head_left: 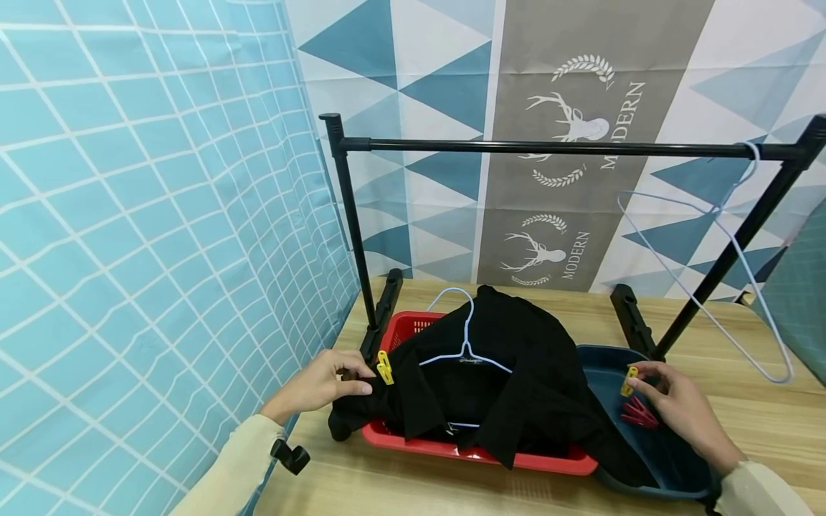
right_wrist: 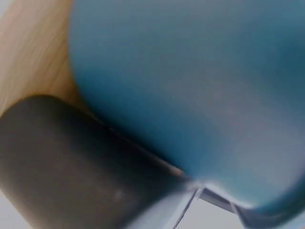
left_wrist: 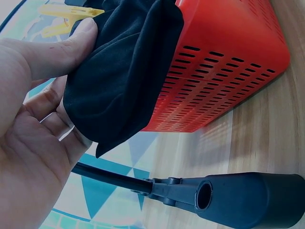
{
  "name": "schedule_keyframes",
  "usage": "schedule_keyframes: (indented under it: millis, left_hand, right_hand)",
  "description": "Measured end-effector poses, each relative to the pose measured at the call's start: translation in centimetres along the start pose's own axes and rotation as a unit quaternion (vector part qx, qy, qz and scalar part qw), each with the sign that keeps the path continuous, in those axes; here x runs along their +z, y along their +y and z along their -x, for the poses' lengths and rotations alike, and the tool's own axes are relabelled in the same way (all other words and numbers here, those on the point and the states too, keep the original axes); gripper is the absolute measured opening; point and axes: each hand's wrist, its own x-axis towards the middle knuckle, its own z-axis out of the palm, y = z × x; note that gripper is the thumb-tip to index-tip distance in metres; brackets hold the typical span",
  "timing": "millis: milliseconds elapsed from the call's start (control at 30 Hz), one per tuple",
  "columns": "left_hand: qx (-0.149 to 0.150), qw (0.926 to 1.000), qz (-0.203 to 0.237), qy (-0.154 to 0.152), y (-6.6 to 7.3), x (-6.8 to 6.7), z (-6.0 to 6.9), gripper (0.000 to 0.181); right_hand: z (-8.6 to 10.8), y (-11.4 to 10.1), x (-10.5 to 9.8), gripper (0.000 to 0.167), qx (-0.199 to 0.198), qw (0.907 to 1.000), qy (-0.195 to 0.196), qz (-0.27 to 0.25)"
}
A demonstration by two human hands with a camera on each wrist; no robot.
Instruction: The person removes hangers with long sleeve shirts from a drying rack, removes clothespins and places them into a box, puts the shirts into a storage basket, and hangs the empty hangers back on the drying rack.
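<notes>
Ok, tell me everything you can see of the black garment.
The black garment looks like a shirt of soft, matte cloth, its front open in two drooping flaps, with a small pale marking inside the neck. A light blue hanger sits in the neck, hook up. The garment lies rumpled over the red basket, which it partly hides, and one end trails into the blue basin. The left hand pinches its other end; a yellow clip sits on it close by.

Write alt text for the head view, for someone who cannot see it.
A person's left hand grips a black garment draped over a red basket, a yellow clip close by. The right hand pinches a second yellow clip over a blue basin. A bare hanger hangs from a black rack.
</notes>
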Motion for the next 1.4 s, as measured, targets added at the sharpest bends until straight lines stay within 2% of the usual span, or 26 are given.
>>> schedule_keyframes:
  millis: [167, 467, 700, 967, 1400]
  left_hand:
    - [-0.004, 1.0, 0.003, 0.0, 0.0, 0.0, 0.0, 0.01]
    - [-0.006, 1.0, -0.001, -0.001, 0.2, 0.0, 0.0, 0.011]
    - [-0.008, 1.0, 0.002, -0.002, 0.1, 0.1, 0.1, 0.01]
    - [-0.003, 1.0, 0.002, -0.001, 0.1, 0.1, 0.1, 0.011]
    - [-0.003, 1.0, 0.0, 0.003, 0.2, 0.1, 0.1, 0.011]
  right_hand:
    - [0.1, 0.4, -0.1, 0.041, 0.011, 0.9998, -0.018, 0.0]
    - [0.0, 0.6, -0.3, 0.04, 0.028, 0.9968, -0.074, -0.01]
    - [-0.1, 0.7, -0.3, 0.038, 0.03, 0.9944, -0.101, -0.005]
    - [-0.2, 1.0, 0.0, 0.033, 0.003, 0.9934, -0.114, 0.012]
    - [-0.6, 0.8, 0.3, 0.033, -0.009, 0.9909, -0.126, 0.047]
